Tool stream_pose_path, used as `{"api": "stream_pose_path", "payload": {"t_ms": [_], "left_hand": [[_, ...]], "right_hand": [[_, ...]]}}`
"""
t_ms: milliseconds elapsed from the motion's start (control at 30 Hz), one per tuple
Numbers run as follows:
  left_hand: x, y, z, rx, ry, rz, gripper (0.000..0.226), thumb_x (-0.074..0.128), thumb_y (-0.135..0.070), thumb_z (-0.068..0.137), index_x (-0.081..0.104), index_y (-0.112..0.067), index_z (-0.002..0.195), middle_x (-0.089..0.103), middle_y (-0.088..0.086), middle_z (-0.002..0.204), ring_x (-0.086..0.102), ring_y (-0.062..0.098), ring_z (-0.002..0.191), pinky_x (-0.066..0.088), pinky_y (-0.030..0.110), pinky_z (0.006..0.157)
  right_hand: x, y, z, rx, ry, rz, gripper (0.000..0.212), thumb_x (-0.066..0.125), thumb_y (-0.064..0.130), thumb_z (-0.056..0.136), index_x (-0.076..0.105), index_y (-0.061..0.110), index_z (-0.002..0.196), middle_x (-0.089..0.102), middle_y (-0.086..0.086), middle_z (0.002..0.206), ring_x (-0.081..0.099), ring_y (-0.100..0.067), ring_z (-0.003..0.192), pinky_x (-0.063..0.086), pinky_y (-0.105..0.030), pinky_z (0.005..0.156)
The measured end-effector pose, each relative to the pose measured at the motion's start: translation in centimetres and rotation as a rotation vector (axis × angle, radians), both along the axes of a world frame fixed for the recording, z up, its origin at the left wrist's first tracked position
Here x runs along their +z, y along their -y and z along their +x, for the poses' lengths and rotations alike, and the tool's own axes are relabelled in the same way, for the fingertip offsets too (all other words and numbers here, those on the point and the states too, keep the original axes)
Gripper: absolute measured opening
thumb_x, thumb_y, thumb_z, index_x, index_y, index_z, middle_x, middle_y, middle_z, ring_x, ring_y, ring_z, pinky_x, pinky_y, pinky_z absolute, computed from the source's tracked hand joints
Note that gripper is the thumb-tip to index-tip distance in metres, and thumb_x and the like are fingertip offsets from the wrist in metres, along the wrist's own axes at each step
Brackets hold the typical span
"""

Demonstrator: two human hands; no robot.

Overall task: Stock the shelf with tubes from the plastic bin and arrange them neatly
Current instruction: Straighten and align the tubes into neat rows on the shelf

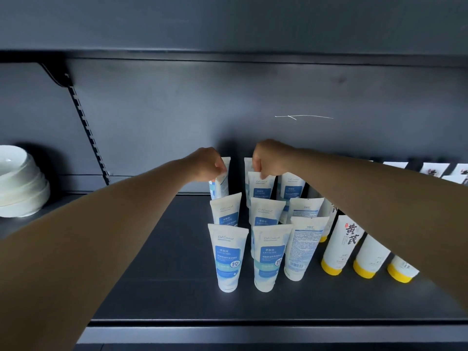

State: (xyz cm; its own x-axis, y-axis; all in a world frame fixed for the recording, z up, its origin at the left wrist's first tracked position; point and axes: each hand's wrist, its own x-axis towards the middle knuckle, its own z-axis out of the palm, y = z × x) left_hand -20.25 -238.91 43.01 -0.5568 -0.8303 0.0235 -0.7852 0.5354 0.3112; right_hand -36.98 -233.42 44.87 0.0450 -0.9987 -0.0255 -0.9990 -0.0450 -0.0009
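On the shelf (177,249): blue-and-white tubes stand cap-down in three columns running front to back; white bottles with yellow caps (339,244) stand just beside them on my right, a stack of white bowls (20,183) well apart on my left. I see no plastic bin here.
Back row: both my hands work at the far end, so my forearms reach over the front tubes; a dropped elbow could knock them, and upright tubes this close would likely topple one another.
Left hand (207,164): my grip is closed, fingers pinching the top edge of the rear left tube (219,184), which looks turned and tilted; letting go before it sits square may tip it.
Right hand (268,158): fingers curled, pinching the top of the rear middle tube (260,187); pushing it sideways could nudge its neighbour.
Front right tube (304,247): back label faces out, so the row reads uneven.
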Motion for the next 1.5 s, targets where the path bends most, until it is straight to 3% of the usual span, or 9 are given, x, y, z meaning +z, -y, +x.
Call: {"api": "stream_pose_path", "payload": {"t_ms": [167, 300, 400, 533, 733, 967, 1100, 1500], "left_hand": [[0.6, -0.4, 0.2, -0.088, 0.106, -0.034, 0.052, 0.036, 0.015, 0.086, 0.06, -0.01, 0.124, 0.059, 0.008, 0.127, 0.056, 0.022, 0.114, 0.038, 0.019, 0.084], [0.4, 0.4, 0.5, -0.146, 0.17, -0.135, 0.04, 0.046, 0.006, 0.088, 0.067, -0.016, 0.115, 0.063, 0.007, 0.118, 0.06, 0.022, 0.102, 0.043, 0.022, 0.081], [0.3, 0.9, 0.3, -0.178, 0.228, -0.203, 0.026, 0.064, -0.005, 0.084, 0.07, -0.018, 0.105, 0.061, 0.004, 0.107, 0.058, 0.022, 0.098, 0.045, 0.028, 0.081], [0.2, 1.2, 0.2, -0.174, 0.243, -0.258, 0.023, 0.072, -0.014, 0.079, 0.071, -0.019, 0.101, 0.048, -0.002, 0.097, 0.056, 0.023, 0.099, 0.042, 0.026, 0.076], [-0.1, 1.4, 0.2, -0.099, 0.219, -0.193, 0.03, 0.074, -0.021, 0.078, 0.068, -0.012, 0.106, 0.065, 0.004, 0.109, 0.06, 0.024, 0.098, 0.046, 0.031, 0.081], [-1.1, 1.5, 0.2, 0.009, 0.113, -0.183, 0.029, 0.072, -0.018, 0.08, 0.068, -0.012, 0.108, 0.066, 0.008, 0.111, 0.061, 0.026, 0.099, 0.045, 0.03, 0.076], [-0.9, 1.7, 0.0, -0.002, 0.114, -0.176, 0.025, 0.068, -0.011, 0.083, 0.068, -0.012, 0.108, 0.067, 0.009, 0.112, 0.061, 0.026, 0.1, 0.049, 0.033, 0.083], [-0.8, 1.7, -0.5, -0.011, 0.056, -0.127, 0.024, 0.068, -0.011, 0.082, 0.069, -0.008, 0.106, 0.069, 0.011, 0.108, 0.063, 0.026, 0.099, 0.048, 0.031, 0.083]], "right_hand": [[0.1, -0.2, -0.3, -0.004, -0.002, -0.014, 0.025, 0.072, 0.011, 0.081, 0.07, 0.006, 0.106, 0.068, -0.009, 0.11, 0.062, -0.023, 0.098, 0.044, -0.024, 0.081], [-0.4, -0.3, -0.3, -0.006, -0.028, -0.029, 0.025, 0.067, 0.009, 0.085, 0.069, 0.004, 0.109, 0.067, -0.012, 0.114, 0.061, -0.027, 0.104, 0.047, -0.032, 0.09], [-0.6, -0.4, -0.4, -0.005, 0.013, -0.041, 0.025, 0.067, 0.006, 0.084, 0.069, 0.006, 0.109, 0.067, -0.009, 0.116, 0.061, -0.025, 0.106, 0.044, -0.027, 0.086], [-0.7, -0.3, -0.3, -0.008, 0.035, -0.051, 0.026, 0.068, 0.003, 0.082, 0.07, 0.007, 0.107, 0.068, -0.009, 0.112, 0.062, -0.024, 0.102, 0.043, -0.025, 0.081], [-0.6, -0.3, -0.2, 0.001, 0.027, -0.044, 0.027, 0.068, 0.005, 0.082, 0.07, 0.006, 0.11, 0.068, -0.009, 0.113, 0.062, -0.024, 0.103, 0.044, -0.026, 0.083], [-0.4, 0.0, -0.2, 0.017, -0.028, -0.025, 0.027, 0.068, 0.011, 0.084, 0.069, 0.004, 0.11, 0.068, -0.01, 0.112, 0.063, -0.025, 0.101, 0.049, -0.03, 0.089], [-0.3, 0.0, -0.3, 0.02, 0.008, -0.021, 0.028, 0.069, 0.01, 0.084, 0.07, 0.006, 0.111, 0.068, -0.008, 0.114, 0.062, -0.024, 0.103, 0.044, -0.026, 0.085], [-0.5, 0.3, -0.5, -0.023, 0.101, -0.052, 0.024, 0.071, 0.005, 0.08, 0.072, 0.008, 0.104, 0.07, -0.009, 0.109, 0.064, -0.023, 0.096, 0.039, -0.022, 0.075]]}}
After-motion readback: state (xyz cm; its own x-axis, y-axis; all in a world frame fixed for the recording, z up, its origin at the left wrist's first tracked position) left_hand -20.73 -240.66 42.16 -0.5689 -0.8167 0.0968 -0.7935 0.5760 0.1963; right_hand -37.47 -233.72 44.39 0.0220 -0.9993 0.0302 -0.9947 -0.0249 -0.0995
